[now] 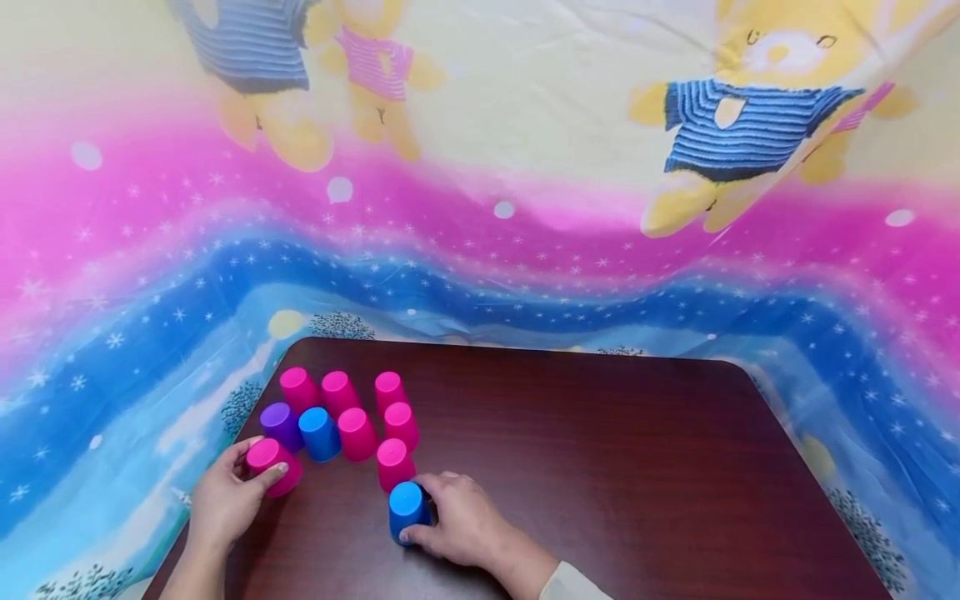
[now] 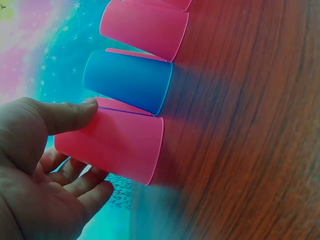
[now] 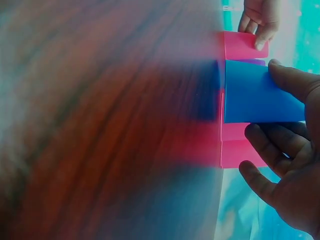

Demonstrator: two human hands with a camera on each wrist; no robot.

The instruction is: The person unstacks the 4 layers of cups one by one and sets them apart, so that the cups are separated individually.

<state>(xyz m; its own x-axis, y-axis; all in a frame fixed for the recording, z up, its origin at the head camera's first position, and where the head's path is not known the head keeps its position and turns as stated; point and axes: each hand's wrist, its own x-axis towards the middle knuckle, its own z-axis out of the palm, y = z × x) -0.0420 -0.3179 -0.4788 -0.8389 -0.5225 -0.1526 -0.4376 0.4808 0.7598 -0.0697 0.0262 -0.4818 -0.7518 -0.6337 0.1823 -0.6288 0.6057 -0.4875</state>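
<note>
My left hand (image 1: 228,502) grips an upside-down pink cup (image 1: 274,468) at the table's left side, thumb on one side and fingers on the other; the left wrist view shows the same pink cup (image 2: 112,145). In front of the pink column, my right hand (image 1: 467,518) holds an upside-down blue cup (image 1: 407,510) between thumb and fingers. Just behind that one stands a pink cup (image 1: 394,465), with two more pink cups behind it in a line. A purple cup (image 1: 279,427), a second blue cup (image 1: 319,435) and a pink cup (image 1: 357,433) form a row beyond my left hand.
Two pink cups stand at the back left, one a pink cup (image 1: 298,388) behind the purple one. The dark brown wooden table (image 1: 600,467) has rounded corners. A printed cloth (image 1: 525,208) with bears and snowflakes hangs around it.
</note>
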